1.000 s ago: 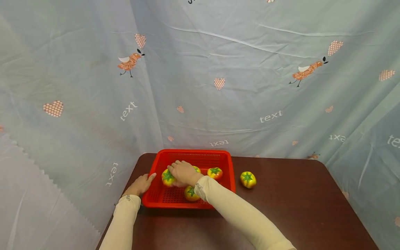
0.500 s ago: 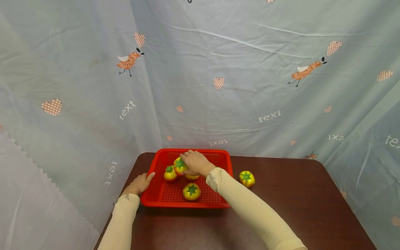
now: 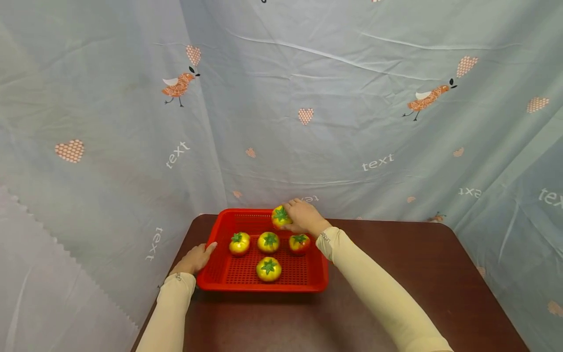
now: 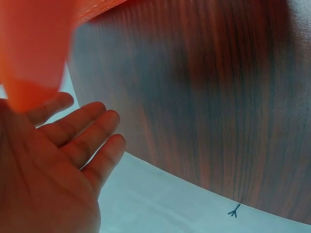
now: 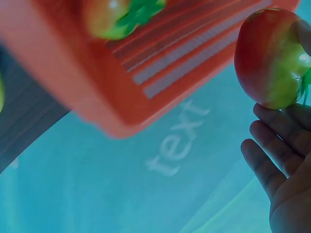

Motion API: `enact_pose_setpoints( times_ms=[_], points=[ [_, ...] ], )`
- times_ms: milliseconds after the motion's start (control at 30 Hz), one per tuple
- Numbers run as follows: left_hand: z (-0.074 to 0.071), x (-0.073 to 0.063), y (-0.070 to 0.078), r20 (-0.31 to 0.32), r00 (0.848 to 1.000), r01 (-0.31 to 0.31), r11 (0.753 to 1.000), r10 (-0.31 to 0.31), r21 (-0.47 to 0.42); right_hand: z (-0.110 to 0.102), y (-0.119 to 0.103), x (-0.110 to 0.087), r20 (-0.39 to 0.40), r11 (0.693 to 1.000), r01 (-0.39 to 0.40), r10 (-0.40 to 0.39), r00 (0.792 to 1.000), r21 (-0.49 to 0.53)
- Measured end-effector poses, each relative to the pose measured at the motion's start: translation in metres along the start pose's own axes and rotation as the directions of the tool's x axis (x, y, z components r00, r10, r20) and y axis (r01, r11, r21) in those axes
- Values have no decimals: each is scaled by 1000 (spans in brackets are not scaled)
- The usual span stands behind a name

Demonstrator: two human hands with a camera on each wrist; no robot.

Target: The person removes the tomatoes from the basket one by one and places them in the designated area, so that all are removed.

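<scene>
In my right hand [image 3: 305,217] I hold a yellow-red toy tomato [image 3: 279,218] with green star-shaped leaves, over the far rim of a red plastic basket [image 3: 264,287]. The right wrist view shows its red side [image 5: 265,58] against the fingertips. Inside the basket lie a left tomato [image 3: 239,244], a middle one [image 3: 268,242], a right one [image 3: 299,244] and a front one [image 3: 269,269]. My left hand [image 3: 193,258] rests at the basket's left rim, thumb on top. Its fingers [image 4: 92,131] extend straight and spread below the rim [image 4: 36,58].
A dark brown wooden table [image 3: 396,274] bears the basket and reaches far to the right. Another tomato [image 5: 1,92] peeks in at the right wrist view's left edge, hidden in the head view by my right sleeve [image 3: 374,278]. A grey-blue printed curtain [image 3: 343,146] hangs close behind.
My right hand has lifted a tomato from the basket's left part and carried it right and back to the far rim. My left hand has stayed at the left rim.
</scene>
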State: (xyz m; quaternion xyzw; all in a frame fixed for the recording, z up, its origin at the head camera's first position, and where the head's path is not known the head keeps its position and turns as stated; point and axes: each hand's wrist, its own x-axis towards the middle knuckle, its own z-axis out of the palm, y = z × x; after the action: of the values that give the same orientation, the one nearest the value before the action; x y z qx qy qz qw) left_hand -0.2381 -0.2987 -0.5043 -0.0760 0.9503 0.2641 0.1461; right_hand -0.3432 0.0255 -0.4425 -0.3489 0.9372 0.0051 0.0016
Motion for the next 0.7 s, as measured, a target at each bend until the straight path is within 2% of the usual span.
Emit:
enact_pose_setpoints(
  times_ms=[400, 500, 700],
  points=[
    [-3, -3, 3, 4, 1000, 1, 1000, -1, 2, -2, 65, -33, -42, 991, -114, 117, 992, 64],
    [-3, -4, 2, 10, 1000, 5, 1000, -5, -7, -2, 81, -43, -53, 984, -153, 158, 986, 95],
    [0, -2, -1, -4, 1000, -28, 1000, 28, 1, 0, 112, -69, -95, 969, -211, 224, 970, 132]
  ],
)
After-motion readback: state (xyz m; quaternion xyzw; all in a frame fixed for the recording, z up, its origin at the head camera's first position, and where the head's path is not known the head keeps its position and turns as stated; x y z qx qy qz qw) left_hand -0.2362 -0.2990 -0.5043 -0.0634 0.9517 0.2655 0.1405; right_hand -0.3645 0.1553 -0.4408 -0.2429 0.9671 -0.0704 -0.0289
